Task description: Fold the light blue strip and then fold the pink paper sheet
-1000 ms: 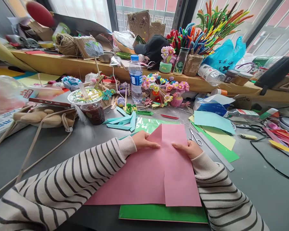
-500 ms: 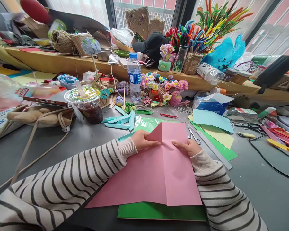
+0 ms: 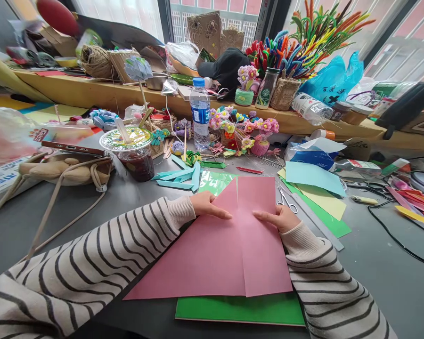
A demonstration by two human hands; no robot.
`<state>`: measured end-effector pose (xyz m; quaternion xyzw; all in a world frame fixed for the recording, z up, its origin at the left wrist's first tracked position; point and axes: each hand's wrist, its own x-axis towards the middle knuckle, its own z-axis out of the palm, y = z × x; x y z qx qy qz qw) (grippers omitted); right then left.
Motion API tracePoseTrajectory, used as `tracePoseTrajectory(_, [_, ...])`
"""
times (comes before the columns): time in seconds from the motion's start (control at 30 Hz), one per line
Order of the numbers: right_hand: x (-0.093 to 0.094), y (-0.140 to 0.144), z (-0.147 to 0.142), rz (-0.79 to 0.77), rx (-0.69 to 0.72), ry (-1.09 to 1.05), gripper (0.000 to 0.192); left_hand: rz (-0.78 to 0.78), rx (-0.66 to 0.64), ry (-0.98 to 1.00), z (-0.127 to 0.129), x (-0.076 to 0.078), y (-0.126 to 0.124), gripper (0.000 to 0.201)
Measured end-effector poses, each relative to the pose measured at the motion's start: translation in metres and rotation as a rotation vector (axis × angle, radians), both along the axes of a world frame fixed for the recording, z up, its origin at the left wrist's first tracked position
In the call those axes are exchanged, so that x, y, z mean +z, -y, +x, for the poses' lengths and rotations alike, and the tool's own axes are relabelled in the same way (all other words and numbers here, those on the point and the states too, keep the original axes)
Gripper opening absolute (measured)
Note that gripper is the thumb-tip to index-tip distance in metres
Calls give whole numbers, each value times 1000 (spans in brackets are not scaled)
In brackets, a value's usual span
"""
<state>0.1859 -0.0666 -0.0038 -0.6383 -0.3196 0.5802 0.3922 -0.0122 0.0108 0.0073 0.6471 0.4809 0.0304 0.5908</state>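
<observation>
A large sheet of pink paper (image 3: 205,259) is held up in front of me, slanted on its left side, with a crease running down it. At the top of the crease a narrow slit parts the two sides. My left hand (image 3: 210,206) pinches the paper left of the crease, thumb on the front and fingers behind. On the other side my right hand (image 3: 280,218) grips the right-hand part in the same way. Below the pink sheet lies a green pad of paper (image 3: 236,311). Small scissors (image 3: 287,201) rest just beyond my right hand.
A metal ruler (image 3: 318,221) and coloured sheets (image 3: 314,179) lie at the right. Folded light-blue strips (image 3: 178,178), a lidded drink cup (image 3: 136,160) and a water bottle (image 3: 199,115) stand or lie further back. A beige bag (image 3: 67,172) is at the left.
A slit has opened at the top of the crease, with the paper's two sides pulled slightly apart. My left hand has shifted a little left and its thumb has moved off the crease.
</observation>
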Motion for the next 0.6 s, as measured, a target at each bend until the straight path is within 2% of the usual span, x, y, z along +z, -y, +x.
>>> tracePoseTrajectory(0.13, [3, 0, -1, -18, -12, 37, 25, 61, -63, -42, -2, -2, -1, 42])
tracePoseTrajectory(0.27, [1, 0, 0, -30, -5, 28, 27, 163, -110, -38, -2, 0, 0, 38])
tracePoseTrajectory(0.6, [-4, -2, 5, -49, 24, 21, 33, 290, -119, -26, 1, 10, 7, 33])
